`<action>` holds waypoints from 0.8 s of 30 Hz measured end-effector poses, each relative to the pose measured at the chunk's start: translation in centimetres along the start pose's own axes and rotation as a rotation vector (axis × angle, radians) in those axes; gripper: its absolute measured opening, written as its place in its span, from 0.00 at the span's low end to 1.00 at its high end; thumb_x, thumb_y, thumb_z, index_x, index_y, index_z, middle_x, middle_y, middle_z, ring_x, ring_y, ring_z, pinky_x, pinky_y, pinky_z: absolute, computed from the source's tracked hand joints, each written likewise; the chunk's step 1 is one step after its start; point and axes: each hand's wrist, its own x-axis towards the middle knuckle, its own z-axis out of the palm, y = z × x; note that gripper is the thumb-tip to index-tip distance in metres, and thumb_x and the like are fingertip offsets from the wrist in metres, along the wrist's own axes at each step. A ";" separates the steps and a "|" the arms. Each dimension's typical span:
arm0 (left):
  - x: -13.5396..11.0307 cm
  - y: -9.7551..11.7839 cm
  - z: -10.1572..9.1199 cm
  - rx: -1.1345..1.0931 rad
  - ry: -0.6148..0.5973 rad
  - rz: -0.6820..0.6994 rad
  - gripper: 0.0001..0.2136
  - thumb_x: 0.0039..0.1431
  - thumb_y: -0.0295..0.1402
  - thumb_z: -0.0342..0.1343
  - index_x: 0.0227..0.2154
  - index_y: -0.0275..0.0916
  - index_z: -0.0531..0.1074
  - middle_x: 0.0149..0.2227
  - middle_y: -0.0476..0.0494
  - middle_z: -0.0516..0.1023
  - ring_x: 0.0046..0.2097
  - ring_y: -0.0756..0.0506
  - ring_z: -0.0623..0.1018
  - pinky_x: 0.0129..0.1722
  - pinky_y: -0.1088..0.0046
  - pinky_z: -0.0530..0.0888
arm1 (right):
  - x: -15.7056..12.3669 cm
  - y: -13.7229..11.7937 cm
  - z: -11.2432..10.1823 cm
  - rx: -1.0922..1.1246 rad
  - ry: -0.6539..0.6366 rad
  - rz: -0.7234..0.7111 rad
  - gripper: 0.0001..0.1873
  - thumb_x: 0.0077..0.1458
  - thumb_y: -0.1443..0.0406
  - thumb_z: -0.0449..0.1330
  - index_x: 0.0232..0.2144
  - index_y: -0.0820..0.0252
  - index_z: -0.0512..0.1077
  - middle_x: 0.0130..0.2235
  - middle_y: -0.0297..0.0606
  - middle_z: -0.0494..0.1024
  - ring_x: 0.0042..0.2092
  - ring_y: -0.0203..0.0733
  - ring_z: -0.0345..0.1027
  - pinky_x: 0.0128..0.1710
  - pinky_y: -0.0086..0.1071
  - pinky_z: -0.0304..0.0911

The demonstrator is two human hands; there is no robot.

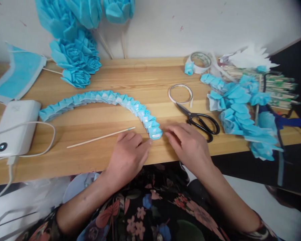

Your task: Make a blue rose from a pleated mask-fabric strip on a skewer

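A curved strip of overlapping folded blue pieces (107,97) arches across the table, with shiny patches along its right part. My left hand (127,152) rests palm down by its near right end, fingers loosely bent and thumb tip close to the last piece. Just right of that end is my right hand (189,142), thumb and forefinger brought together. Anything between those fingertips is too small to make out. A thin wooden stick (97,138) with a blue-wrapped tip lies beside my left hand. Black-handled scissors (197,117) lie open beyond my right hand.
A narrow tape ring (180,93) and a wider tape roll (201,62) lie behind the scissors. Blue folded clusters (237,107) and packaged sticks (282,88) fill the right. Blue flowers (77,50), a mask (16,75) and a cabled white power bank (17,125) occupy the left.
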 end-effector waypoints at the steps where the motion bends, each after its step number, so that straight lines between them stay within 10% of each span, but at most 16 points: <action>1: 0.0 0.0 0.0 0.008 -0.005 0.001 0.08 0.66 0.28 0.51 0.36 0.38 0.76 0.27 0.46 0.72 0.34 0.44 0.69 0.36 0.66 0.63 | 0.1 -0.1 0.0 -0.017 -0.014 0.002 0.08 0.64 0.64 0.56 0.41 0.58 0.74 0.39 0.41 0.79 0.42 0.46 0.72 0.41 0.37 0.63; 13: -0.1 0.3 0.0 0.067 0.031 0.017 0.09 0.66 0.28 0.51 0.38 0.37 0.77 0.27 0.46 0.73 0.33 0.44 0.70 0.36 0.66 0.61 | 1.1 -0.3 -0.3 0.350 -0.116 0.234 0.04 0.55 0.67 0.60 0.28 0.57 0.71 0.27 0.30 0.78 0.28 0.36 0.71 0.30 0.29 0.61; 24: -0.1 0.7 0.1 -0.065 0.075 -0.043 0.10 0.67 0.29 0.50 0.33 0.38 0.76 0.29 0.46 0.76 0.34 0.46 0.73 0.37 0.66 0.63 | 0.8 -0.5 0.6 0.775 -0.145 0.348 0.09 0.55 0.66 0.60 0.40 0.57 0.72 0.33 0.34 0.82 0.34 0.37 0.76 0.35 0.31 0.69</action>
